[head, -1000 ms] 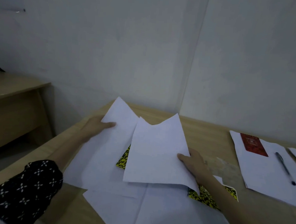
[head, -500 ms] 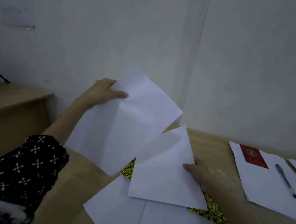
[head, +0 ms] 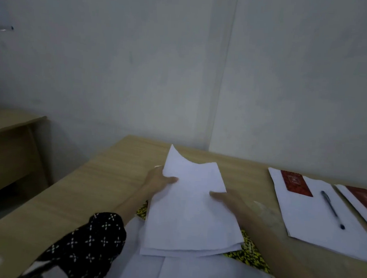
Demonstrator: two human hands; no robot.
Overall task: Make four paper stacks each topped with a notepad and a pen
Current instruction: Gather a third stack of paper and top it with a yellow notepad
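Observation:
Both hands hold a few white sheets (head: pixel 192 212) together above the desk. My left hand (head: pixel 157 181) grips their left edge with the thumb on top. My right hand (head: pixel 231 201) grips the right edge. Under the sheets lies a yellow-and-black patterned notepad (head: pixel 249 255), and more loose white paper (head: pixel 191 274) lies nearest me. To the right a paper stack (head: pixel 314 226) carries a red notepad (head: pixel 296 183) and a dark pen (head: pixel 333 209). A second stack with a red notepad (head: pixel 365 200) shows at the right edge.
The wooden desk (head: pixel 103 177) reaches the white wall at the back, with bare top left of the sheets. A lower wooden side table (head: pixel 8 141) stands further left across a gap.
My left hand brought its raised sheet down and right onto the sheet in my right hand. Both hands now hold the sheets together as one bundle.

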